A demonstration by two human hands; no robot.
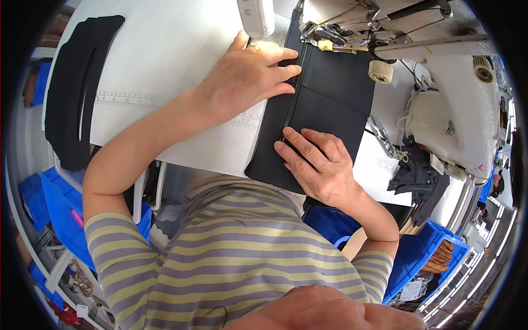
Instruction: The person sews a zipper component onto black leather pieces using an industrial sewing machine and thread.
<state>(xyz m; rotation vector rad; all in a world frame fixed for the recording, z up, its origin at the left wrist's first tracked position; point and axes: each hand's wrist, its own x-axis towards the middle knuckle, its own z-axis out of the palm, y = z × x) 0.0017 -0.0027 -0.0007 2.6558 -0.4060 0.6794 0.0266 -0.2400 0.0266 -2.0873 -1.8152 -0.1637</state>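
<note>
While the black fabric panel (330,93) lies flat on the white sewing table (165,49), both hands press down on it, most likely to keep the layers from shifting beside the zipper (293,102) that runs along its length. The left hand (247,74) is spread open, palm down, fingers reaching over the zipper's upper part; it grips nothing and only pins the cloth. The right hand (319,165) lies open and flat on the panel's near end, fingertips just beside the zipper's lower end, likewise holding nothing. The panel's far edge sits under the presser foot (335,41) of the sewing machine (440,82), so the hands seem placed to steer it straight. A stack of dark cut pieces (80,88) rests at the table's left edge, within reach. Blue plastic bins (423,258) stand low on the right and more on the left. A ruler-like printed strip (126,99) crosses the table surface.
</note>
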